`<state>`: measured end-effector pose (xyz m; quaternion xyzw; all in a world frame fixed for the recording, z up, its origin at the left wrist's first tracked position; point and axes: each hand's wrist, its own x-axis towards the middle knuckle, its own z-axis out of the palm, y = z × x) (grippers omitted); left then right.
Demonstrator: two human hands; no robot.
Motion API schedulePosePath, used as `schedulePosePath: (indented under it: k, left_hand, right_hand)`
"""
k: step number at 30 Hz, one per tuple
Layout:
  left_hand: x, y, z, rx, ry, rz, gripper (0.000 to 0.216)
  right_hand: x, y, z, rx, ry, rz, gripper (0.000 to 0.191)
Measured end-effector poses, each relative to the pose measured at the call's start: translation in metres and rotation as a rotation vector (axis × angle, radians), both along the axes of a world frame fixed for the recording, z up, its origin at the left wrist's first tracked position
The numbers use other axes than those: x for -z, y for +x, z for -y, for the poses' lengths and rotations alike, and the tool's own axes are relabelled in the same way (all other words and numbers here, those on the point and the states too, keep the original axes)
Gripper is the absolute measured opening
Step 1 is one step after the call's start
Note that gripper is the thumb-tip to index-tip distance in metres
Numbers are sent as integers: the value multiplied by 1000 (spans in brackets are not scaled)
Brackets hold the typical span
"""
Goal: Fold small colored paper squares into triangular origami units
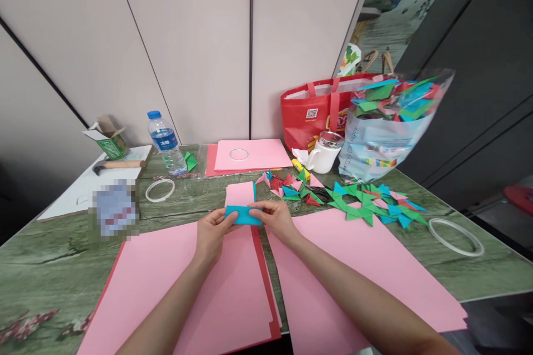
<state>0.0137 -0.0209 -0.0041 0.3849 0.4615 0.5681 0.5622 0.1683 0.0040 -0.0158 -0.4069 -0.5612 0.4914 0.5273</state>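
Between my two hands is a small blue piece of paper (243,215), folded into a narrow rectangle and held up above the pink sheets. My left hand (213,227) pinches its left end with the thumb in front. The right end is pinched by my right hand (272,217), thumb and fingers closed on it. Just behind lies a small stack of pink paper rectangles (240,194) with a blue edge showing at its right. Large pink sheets (200,283) lie under my left forearm, with red paper below them. More pink sheets (333,255) lie under my right forearm.
Folded paper pieces (366,202) in several colours lie at right, before a stuffed plastic bag (385,144), a white mug (325,156) and a red bag (297,122). A water bottle (166,144), hammer (120,165) and tape roll (160,191) are at left; another tape roll (433,227) is far right.
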Motion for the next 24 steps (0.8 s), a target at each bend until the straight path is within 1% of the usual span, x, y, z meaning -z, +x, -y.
schedulePosePath:
  k: [13, 18, 21, 24]
  left_hand:
    - [-2, 1, 1, -9, -23, 8, 28]
    - [0, 1, 1, 16, -22, 28, 25]
    - [1, 2, 1, 28, -28, 22, 23]
    - [1, 3, 1, 30, -43, 8, 23]
  right_hand:
    - [2, 2, 0, -30, 30, 22, 16]
    - [0, 2, 2, -46, 109, 90, 17]
    - [0, 1, 3, -20, 174, 143, 16]
    - [-1, 2, 3, 9, 201, 166, 14]
